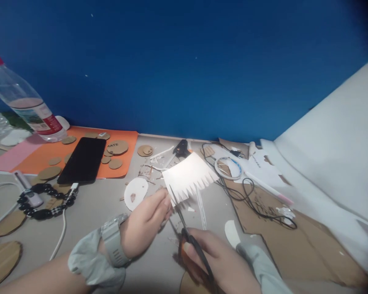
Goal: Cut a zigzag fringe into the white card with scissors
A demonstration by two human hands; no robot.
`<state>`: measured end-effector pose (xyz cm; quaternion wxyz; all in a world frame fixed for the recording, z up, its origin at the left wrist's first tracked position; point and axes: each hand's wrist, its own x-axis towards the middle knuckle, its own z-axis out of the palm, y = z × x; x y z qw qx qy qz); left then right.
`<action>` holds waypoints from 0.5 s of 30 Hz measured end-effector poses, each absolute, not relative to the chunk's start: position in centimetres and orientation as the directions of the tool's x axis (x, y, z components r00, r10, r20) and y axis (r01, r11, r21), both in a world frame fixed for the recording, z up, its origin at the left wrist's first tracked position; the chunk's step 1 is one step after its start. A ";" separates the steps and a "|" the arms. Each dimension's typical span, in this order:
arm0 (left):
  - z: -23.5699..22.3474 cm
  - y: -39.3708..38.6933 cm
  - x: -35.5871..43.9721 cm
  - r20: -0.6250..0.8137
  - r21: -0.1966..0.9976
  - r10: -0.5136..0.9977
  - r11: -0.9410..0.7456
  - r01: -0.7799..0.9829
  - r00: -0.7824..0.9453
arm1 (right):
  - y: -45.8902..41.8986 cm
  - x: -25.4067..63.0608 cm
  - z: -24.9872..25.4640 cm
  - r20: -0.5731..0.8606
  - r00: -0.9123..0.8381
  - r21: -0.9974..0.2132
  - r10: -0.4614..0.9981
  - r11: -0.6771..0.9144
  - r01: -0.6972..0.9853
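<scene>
Head view: your left hand (pixel 149 222) pinches the lower left corner of the white paper (pixel 187 173), with the fingers closed on it. The paper is raised in front of you, near the middle of the work area; its lower edge is cut into a row of pointed teeth. Your right hand (pixel 219 257) grips the scissors (pixel 184 222) by the handles. The blades point away from you and overlap the paper near its left end; the blade opening cannot be determined. A white oval piece (pixel 136 192) lies beside your left hand. To the right, a black cable (pixel 248 196) partly overlies the cardboard sheet (pixel 294 249).
</scene>
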<state>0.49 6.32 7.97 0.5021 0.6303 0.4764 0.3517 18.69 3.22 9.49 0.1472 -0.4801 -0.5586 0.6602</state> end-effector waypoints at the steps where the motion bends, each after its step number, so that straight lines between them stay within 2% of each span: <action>1: 8.1 6.4 0.4 -0.038 0.966 0.950 -0.044 0.254 0.309 | 3.2 18.7 9.5 -0.466 -0.489 -0.880 0.737 -0.328 0.344; 7: 9.0 6.7 -0.1 0.008 0.966 0.932 -0.102 0.239 0.363 | 2.8 18.4 8.9 -0.438 -0.488 -0.899 0.755 -0.372 0.232; 11: 8.9 6.5 0.0 0.072 0.957 0.945 -0.155 0.245 0.319 | 2.6 18.5 8.2 -0.432 -0.511 -0.901 0.743 -0.384 0.203; 15: 8.6 6.3 -0.1 0.060 0.973 0.950 -0.123 0.193 0.306 | 2.6 18.4 8.3 -0.416 -0.506 -0.906 0.756 -0.393 0.157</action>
